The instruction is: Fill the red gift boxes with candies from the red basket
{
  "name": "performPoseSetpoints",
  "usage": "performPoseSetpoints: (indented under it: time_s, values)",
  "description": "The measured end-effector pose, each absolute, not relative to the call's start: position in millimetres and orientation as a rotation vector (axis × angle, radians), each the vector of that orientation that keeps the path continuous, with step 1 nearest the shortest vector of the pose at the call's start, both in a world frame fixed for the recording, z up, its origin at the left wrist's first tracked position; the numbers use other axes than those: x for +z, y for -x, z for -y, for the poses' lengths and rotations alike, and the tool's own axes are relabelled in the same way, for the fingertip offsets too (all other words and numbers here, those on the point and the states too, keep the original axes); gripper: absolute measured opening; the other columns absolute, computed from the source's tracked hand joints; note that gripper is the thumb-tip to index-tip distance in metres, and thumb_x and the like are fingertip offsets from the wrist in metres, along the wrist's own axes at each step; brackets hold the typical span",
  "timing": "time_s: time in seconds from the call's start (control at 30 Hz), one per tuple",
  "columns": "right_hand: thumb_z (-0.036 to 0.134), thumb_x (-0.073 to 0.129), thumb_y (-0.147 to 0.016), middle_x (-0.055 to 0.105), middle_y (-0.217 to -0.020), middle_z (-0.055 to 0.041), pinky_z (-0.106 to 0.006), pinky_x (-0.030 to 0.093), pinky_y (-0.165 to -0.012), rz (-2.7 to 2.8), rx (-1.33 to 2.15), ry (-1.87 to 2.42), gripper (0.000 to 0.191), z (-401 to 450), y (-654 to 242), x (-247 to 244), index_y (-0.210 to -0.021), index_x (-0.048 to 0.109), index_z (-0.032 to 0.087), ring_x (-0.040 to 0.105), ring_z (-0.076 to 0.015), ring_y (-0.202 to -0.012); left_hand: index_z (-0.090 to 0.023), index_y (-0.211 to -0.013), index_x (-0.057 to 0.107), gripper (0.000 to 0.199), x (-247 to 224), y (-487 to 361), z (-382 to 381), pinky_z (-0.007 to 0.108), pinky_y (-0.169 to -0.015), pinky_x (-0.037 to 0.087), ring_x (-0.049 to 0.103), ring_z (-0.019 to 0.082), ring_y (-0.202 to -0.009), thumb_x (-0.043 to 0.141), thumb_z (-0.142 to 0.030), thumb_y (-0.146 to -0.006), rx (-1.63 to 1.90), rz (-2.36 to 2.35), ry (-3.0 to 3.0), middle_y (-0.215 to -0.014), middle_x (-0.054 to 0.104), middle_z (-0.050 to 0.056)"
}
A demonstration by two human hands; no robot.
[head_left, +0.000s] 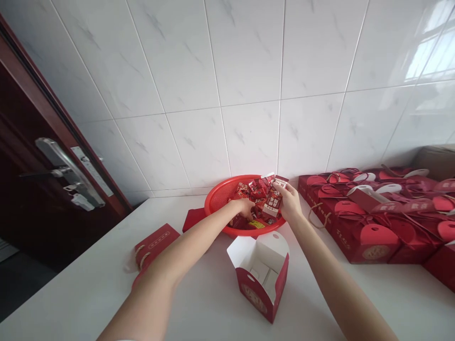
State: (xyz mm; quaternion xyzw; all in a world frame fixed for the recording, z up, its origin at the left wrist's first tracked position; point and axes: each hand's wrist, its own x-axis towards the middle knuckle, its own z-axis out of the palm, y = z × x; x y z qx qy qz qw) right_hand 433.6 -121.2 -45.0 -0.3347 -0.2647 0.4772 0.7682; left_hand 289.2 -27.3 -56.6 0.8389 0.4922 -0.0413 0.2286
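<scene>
A red plastic basket (209, 201) with a perforated wall holds a pile of small red snack packets (258, 188). My left hand (246, 207) reaches down into the pile, its fingers curled and their tips hidden among the wrappers. Over the basket's right side, my right hand (290, 200) is closed on a red and white snack packet (280, 181), thumb on top. A brown-red packet with white print (272, 204) lies against its fingers. In front of the basket stands an open red gift box (261, 293), white inside, its flaps spread and its inside showing no packets.
Several closed red gift boxes (377, 241) stand packed together on the right. A red bag with rope handles (156, 244) lies left, partly behind my left arm. Another red item (194, 219) touches the basket's left side. White tiled wall (249, 137) behind; dark red door (39, 189) far left.
</scene>
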Motion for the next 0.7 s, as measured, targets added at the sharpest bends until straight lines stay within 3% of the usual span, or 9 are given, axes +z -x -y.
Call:
performPoseSetpoints:
  time_s: [0.07,0.13,0.23,0.33,0.43,0.53,0.7]
  values:
    - [0.031,0.086,-0.052,0.073,-0.067,-0.0014,-0.038,0.058,-0.064,0.574,1.042,0.725,0.031,122,-434,-45,-0.076,0.07,0.019,0.07,-0.0236,-0.065,-0.02,-0.086,0.074,0.054,-58,-293,21,0.051,-0.093,0.048,0.058,0.046,-0.115,0.09,-0.024,-0.035,-0.213,-1.416,-2.36,-0.118,0.07,0.017]
    - [0.03,0.085,-0.052,0.072,-0.066,-0.0012,-0.037,0.058,-0.063,0.565,1.05,0.722,0.03,122,-435,-45,-0.075,0.07,0.019,0.07,-0.0234,-0.064,-0.023,-0.102,0.073,0.067,-59,-292,16,0.047,-0.094,0.048,0.059,0.042,-0.116,0.09,-0.029,-0.038,-0.304,-1.41,-2.43,-0.127,0.066,0.017]
    - [0.03,0.084,-0.053,0.072,-0.065,-0.0006,-0.037,0.058,-0.062,0.564,1.061,0.734,0.028,121,-435,-45,-0.074,0.069,0.019,0.069,-0.0226,-0.063,-0.025,-0.11,0.07,0.058,-61,-285,14,0.036,-0.087,0.05,0.065,0.031,-0.106,0.084,-0.035,-0.055,-0.377,-1.295,-2.483,-0.118,0.071,0.009]
    - [0.029,0.084,-0.053,0.072,-0.065,0.0,-0.036,0.058,-0.062,0.559,1.065,0.753,0.028,121,-434,-44,-0.074,0.068,0.02,0.069,-0.0219,-0.061,-0.024,-0.096,0.073,0.034,-60,-278,17,0.029,-0.08,0.048,0.067,0.025,-0.097,0.078,-0.03,-0.063,-0.295,-1.14,-2.461,-0.101,0.074,0.003]
    - [0.029,0.084,-0.052,0.072,-0.064,0.0003,-0.036,0.058,-0.062,0.546,1.06,0.746,0.028,121,-434,-44,-0.073,0.068,0.02,0.069,-0.0221,-0.061,-0.022,-0.073,0.07,0.017,-56,-275,17,0.027,-0.072,0.045,0.065,0.022,-0.084,0.079,-0.02,-0.058,-0.039,-1.065,-2.403,-0.08,0.071,-0.001]
    - [0.028,0.084,-0.052,0.072,-0.063,0.0009,-0.036,0.059,-0.063,0.537,1.061,0.736,0.027,122,-435,-44,-0.072,0.068,0.02,0.07,-0.0225,-0.062,-0.02,-0.063,0.062,0.016,-53,-272,16,0.027,-0.063,0.042,0.062,0.019,-0.071,0.077,-0.019,-0.061,0.295,-1.095,-2.307,-0.066,0.064,-0.002]
    - [0.027,0.082,-0.056,0.073,-0.066,-0.0002,-0.039,0.06,-0.067,0.545,1.08,0.727,0.023,121,-437,-45,-0.073,0.068,0.021,0.072,-0.0245,-0.067,-0.021,-0.065,0.057,0.028,-48,-263,13,0.028,-0.056,0.04,0.056,0.016,-0.055,0.08,-0.038,-0.064,0.596,-1.117,-2.045,-0.057,0.06,-0.003]
